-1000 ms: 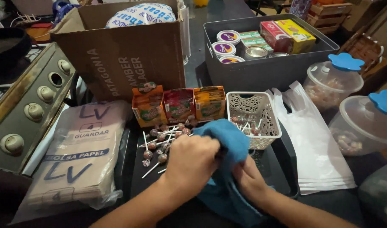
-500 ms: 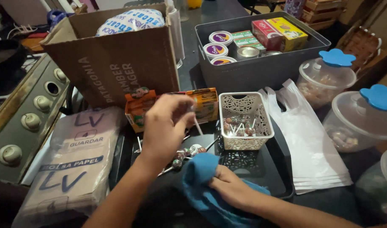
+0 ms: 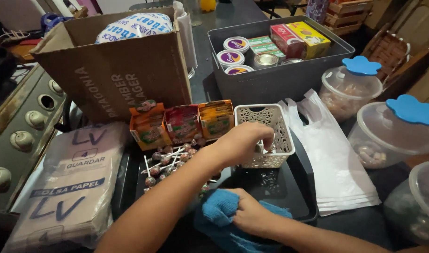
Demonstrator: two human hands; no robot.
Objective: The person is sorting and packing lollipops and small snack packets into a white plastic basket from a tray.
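My left hand [image 3: 242,140] reaches over the rim of a small white lattice basket [image 3: 256,110], fingertips curled down inside it, apparently pinched on lollipops; what they grip is mostly hidden. A loose pile of lollipops [image 3: 165,161] lies on the black tray [image 3: 289,197] left of the basket, under my left forearm. My right hand [image 3: 252,218] presses on a bunched blue cloth [image 3: 219,208] at the tray's near edge. Three small juice cartons [image 3: 181,122] stand in a row behind the pile.
Behind stand a cardboard box [image 3: 116,79] and a grey bin [image 3: 280,79] of tins and cartons. White plastic bags [image 3: 336,164] lie right of the tray, beside two jars with blue lids [image 3: 359,84]. Packs of paper bags [image 3: 69,187] and stove knobs [image 3: 22,136] are at left.
My left hand lifted lollipops from the pile and moved right into the white basket. My right hand and the blue cloth slid down toward the tray's near edge.
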